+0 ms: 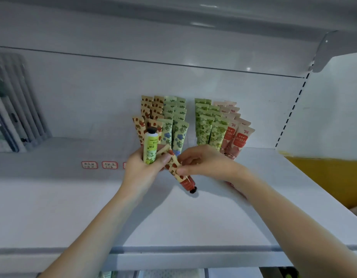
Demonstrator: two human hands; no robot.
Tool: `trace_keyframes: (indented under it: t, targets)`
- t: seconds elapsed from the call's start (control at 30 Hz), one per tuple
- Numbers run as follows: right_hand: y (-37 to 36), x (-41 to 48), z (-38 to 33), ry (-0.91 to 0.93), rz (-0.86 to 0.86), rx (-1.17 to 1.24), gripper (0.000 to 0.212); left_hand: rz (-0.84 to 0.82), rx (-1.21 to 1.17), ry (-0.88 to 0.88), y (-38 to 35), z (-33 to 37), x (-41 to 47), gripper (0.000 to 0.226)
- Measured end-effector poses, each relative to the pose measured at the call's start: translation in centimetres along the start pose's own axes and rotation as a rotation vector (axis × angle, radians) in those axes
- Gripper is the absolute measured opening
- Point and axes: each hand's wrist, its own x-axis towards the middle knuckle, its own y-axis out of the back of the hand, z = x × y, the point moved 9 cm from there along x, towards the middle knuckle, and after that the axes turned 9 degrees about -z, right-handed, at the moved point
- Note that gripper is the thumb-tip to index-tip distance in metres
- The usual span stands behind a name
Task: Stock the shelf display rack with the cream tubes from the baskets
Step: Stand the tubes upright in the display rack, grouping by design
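White shelf (pixel 73 213) fills the foreground, both forearms reaching over it. The left hand (pixel 142 171) grips a green tube (pixel 150 146) upright, black cap on top, with a second tube partly tucked beside it. The right hand (pixel 203 163) pinches a red-patterned tube (pixel 178 173) that slants down, its dark cap just above the shelf. Behind the hands, rows of tubes (pixel 203 125) stand against the back wall, sorted by pattern. Red-edged labels (pixel 99 165) sit to the left.
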Motion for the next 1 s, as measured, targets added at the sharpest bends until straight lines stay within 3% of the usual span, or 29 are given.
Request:
trace_keyframes:
  t: [0.13,0.27,0.37,1.0]
  targets:
    - [-1.7,1.7,-1.6,0.056,0.014,0.046,0.015,0.087,-0.043,0.02,3.3,0.0,-0.5,0.016]
    - [2.0,2.4,-1.8,0.058,0.407,0.172,0.018,0.236,-0.028,0.046,7.8,-0.3,-0.7,0.011]
    - [2.9,2.9,-2.5,0.048,0.553,0.162,0.018,0.258,0.051,0.056,9.6,-0.4,-0.8,0.012]
    - [-1.7,7.0,-5.5,-0.157,0.587,-0.283,0.022,0.166,0.077,0.112,10.9,-1.3,-0.9,0.017]
